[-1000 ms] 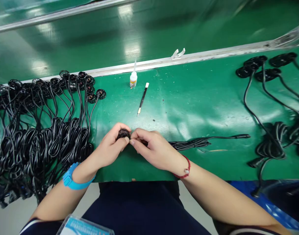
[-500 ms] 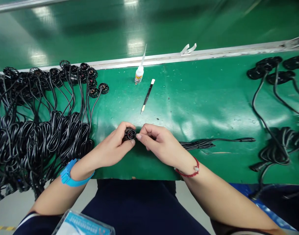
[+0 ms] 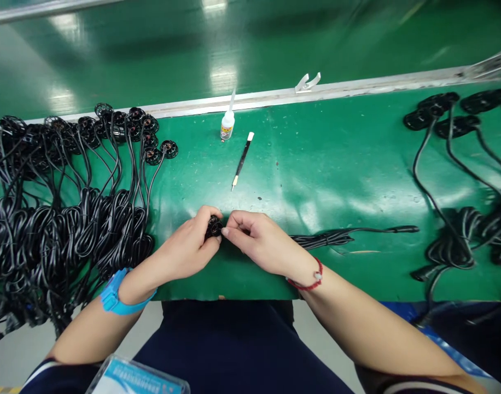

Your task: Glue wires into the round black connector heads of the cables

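My left hand point(image 3: 193, 241) is closed around a small black round slotted part point(image 3: 213, 226), thumb below and fingers above. At the part's right edge my right hand point(image 3: 250, 235) pinches with thumb and fingertips; what lies between them is too small to make out. A bundled black cable point(image 3: 328, 238) runs out from behind my right wrist, its straight end pointing right. Whether it joins the held part is hidden by my hand.
Many coiled black cables point(image 3: 82, 224) with round slotted heads point(image 3: 169, 149) fill the left side. Ahead lie a small white dropper bottle point(image 3: 227, 125) and a black-handled, white-tipped tool point(image 3: 242, 161). More cables point(image 3: 451, 235) with black round heads point(image 3: 458, 126) lie at right. A white hook point(image 3: 308, 82) sits on the back rail.
The round part has turned in my left hand, so its ringed face shows less plainly. My right hand stays pinched at its edge. The whole view has shifted slightly.
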`<state>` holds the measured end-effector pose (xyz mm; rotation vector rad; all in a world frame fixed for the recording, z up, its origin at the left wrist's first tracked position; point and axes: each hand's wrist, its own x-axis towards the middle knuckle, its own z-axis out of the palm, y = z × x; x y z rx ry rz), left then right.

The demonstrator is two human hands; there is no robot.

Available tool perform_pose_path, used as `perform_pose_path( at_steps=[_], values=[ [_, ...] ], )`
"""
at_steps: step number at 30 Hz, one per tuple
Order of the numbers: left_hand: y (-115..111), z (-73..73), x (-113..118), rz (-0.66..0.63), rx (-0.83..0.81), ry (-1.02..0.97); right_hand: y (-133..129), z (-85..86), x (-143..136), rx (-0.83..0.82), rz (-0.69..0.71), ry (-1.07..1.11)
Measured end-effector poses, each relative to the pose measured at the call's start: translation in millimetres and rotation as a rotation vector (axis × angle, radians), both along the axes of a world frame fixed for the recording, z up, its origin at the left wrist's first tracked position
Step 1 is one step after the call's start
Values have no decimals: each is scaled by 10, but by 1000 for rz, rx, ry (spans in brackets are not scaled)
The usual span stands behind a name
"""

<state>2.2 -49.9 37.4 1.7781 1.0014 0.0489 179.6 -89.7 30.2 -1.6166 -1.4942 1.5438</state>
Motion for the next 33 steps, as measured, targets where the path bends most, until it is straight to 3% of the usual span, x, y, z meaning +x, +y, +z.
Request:
perform_pose_path(
  at_steps=[5, 12, 16, 20, 23, 29, 33],
  values=[
    [3, 39, -16, -5, -22, -16, -9, 5, -7, 7, -16, 3],
    [3, 13, -80, 126, -80, -182, -15, 59, 25, -33, 22, 178],
    [-1, 12, -89, 155, -229, -345, -14, 87, 66, -84, 80, 328],
    [10, 7, -83, 172, -491, -498, -19, 85, 95, -4, 122, 415],
    [27, -21, -94, 186, -586, -548, -26, 78, 94, 59, 137, 408],
    [43, -23, -108, 219, -509, -546, -33, 83, 67, 227, 91, 308],
    [48, -7, -94, 288, -484, -567, -44, 87, 79, 434, -14, 187]
  ],
)
